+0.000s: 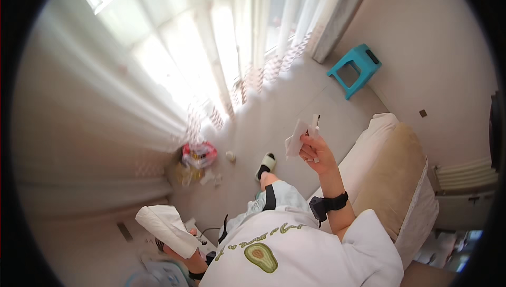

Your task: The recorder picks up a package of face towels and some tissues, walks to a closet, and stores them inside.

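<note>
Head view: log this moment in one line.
left hand: holds white paper roll | right hand: raised, holds torn paper piece | person: seated

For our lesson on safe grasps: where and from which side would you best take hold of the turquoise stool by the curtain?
Grip the turquoise stool at the slot in its flat seat, coming from above. It stands upright on the floor, the seat faces up, and the slot looks like a handhold. The legs splay below, probably harder to grasp.
</note>
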Motion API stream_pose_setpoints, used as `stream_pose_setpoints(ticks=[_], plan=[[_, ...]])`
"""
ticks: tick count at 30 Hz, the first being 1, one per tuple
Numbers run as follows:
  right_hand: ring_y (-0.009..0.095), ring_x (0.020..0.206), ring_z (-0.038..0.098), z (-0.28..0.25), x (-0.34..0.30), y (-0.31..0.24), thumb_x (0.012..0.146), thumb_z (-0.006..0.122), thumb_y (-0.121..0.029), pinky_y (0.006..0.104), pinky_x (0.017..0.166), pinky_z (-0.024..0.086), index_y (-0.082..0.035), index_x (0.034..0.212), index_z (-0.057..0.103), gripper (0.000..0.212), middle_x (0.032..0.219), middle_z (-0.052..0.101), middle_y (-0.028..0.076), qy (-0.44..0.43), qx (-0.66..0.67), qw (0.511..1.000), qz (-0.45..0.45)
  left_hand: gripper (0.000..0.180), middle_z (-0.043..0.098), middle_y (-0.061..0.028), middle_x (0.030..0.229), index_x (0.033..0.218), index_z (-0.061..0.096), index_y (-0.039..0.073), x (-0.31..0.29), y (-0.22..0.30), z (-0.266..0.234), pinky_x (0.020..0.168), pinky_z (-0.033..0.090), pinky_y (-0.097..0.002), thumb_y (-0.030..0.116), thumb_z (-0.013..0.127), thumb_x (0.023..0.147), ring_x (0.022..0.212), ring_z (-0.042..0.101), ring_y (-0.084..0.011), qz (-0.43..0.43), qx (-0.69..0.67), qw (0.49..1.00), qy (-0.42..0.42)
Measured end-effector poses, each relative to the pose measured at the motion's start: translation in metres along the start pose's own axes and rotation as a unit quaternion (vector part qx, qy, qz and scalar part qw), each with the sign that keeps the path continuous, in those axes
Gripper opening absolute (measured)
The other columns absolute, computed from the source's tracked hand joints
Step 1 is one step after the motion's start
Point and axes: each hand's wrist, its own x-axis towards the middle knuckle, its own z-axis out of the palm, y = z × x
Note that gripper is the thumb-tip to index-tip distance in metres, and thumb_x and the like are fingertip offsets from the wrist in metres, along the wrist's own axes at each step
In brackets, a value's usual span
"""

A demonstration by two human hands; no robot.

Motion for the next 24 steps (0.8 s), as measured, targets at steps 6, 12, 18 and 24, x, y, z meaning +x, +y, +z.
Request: stream_pose_setpoints(ticks=[6, 12, 18, 24], plan=[[0.002, 0.035, 0.029, -0.081, 0.079, -0.206, 0.077, 0.053, -0.003, 0.0192, 0.035, 0.021, -0.006, 0.083, 0.048, 0.009, 0.056, 0.041, -0.004, 0.019, 0.021, 0.996, -0.089, 0.034, 0.041, 0.0029, 0.075, 0.105, 0.046, 0.018, 0.064, 0.095, 0.275, 0.057, 0.037, -0.0295, 0.031, 0.049, 0.074, 0.065, 0.038, -0.0111, -0.273, -0.59, 0.689, -0.319], [0.002, 0.033, 0.027, -0.2, 0.077, -0.363, 0.075, 0.054, 0.0, 0.0195, 0.033, 0.019, -0.007, 0.075, 0.048, 0.009, 0.049, 0.038, -0.005, 0.176, 0.049, 0.96, -0.21, 0.037, 0.05, -0.0056, 0.078, 0.102, 0.044, 0.003, 0.015, 0.202, 0.55, 0.048, 0.04, -0.0334, 0.027, 0.046, 0.075, 0.063, 0.049, -0.0191, -0.09, -0.245, 0.854, -0.451], [0.002, 0.032, 0.026, -0.316, 0.055, -0.512, 0.075, 0.054, 0.0, 0.0195, 0.033, 0.018, -0.009, 0.075, 0.047, 0.012, 0.048, 0.038, -0.005, 0.293, 0.06, 0.895, -0.331, 0.039, 0.052, -0.0082, 0.095, 0.107, 0.043, 0.009, -0.056, 0.284, 0.798, 0.051, 0.043, -0.037, 0.033, 0.042, 0.077, 0.08, 0.052, -0.0206, -0.345, -0.381, 0.616, -0.598], [0.003, 0.032, 0.025, -0.444, 0.008, -0.635, 0.075, 0.052, 0.003, 0.0194, 0.034, 0.017, -0.009, 0.078, 0.047, 0.013, 0.05, 0.038, -0.005, 0.414, 0.099, 0.762, -0.487, 0.043, 0.051, -0.0127, 0.103, 0.112, 0.04, 0.005, -0.175, 0.35, 1.045, 0.073, 0.047, -0.0329, 0.018, 0.057, 0.074, 0.093, 0.051, -0.0195, -0.42, -0.334, 0.545, -0.644]])
